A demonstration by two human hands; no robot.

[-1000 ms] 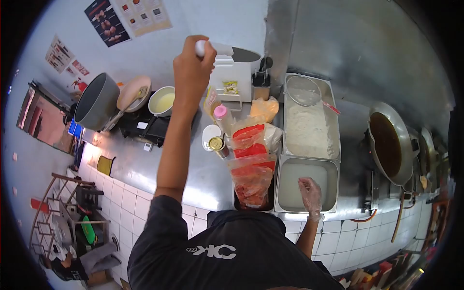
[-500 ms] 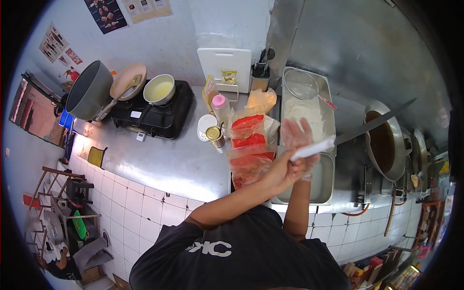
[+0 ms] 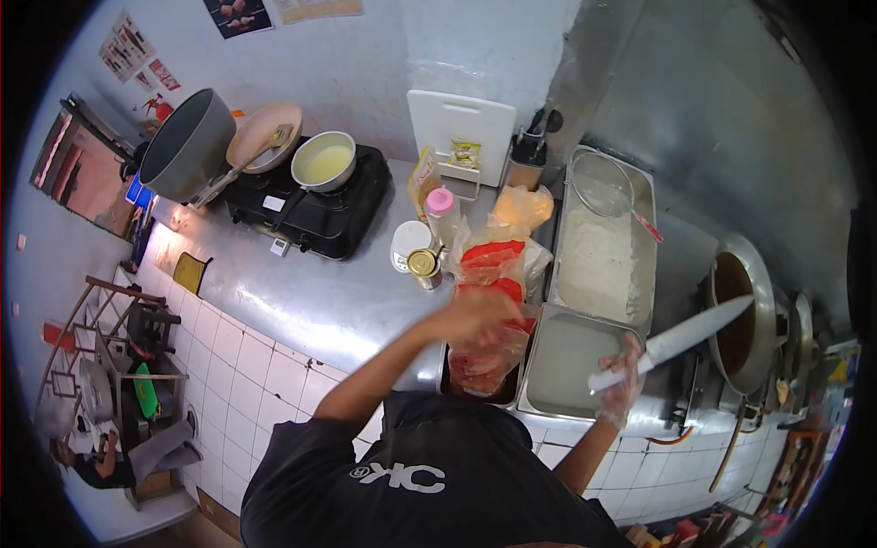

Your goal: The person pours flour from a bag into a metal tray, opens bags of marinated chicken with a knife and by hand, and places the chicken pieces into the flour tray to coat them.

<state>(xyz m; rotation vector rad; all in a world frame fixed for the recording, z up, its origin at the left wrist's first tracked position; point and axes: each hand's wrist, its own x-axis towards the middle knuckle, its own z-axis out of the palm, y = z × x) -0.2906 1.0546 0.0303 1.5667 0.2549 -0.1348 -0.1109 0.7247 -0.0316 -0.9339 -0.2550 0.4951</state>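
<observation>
Blurred by motion, my left hand [image 3: 480, 315] is over the red-labelled plastic bags and the meat [image 3: 480, 365] in a dark tray; its fingers are too smeared to read. My right hand [image 3: 623, 382], in a clear plastic glove, is closed around the white handle of a large knife [image 3: 699, 331]. The blade points up and right, its tip in front of the wok [image 3: 766, 274]. Below the knife handle and to its left is a metal pan of cloudy liquid [image 3: 568, 361]. Behind that pan stands a long pan of white flour [image 3: 594, 260] with a sieve [image 3: 601, 183] on it.
A black stove [image 3: 361, 205] holds a small pot [image 3: 324, 163] of yellow liquid. Left of it are a large grey pot [image 3: 187, 146] and a pan. A pink-capped bottle [image 3: 441, 215], an open can [image 3: 424, 265] and a white cutting board [image 3: 466, 119] stand mid-counter. Another person [image 3: 110, 464] is at lower left.
The knife has passed from my left hand to my right hand. My left hand has moved left, over the bags. The gloved hand has moved lower and to the right.
</observation>
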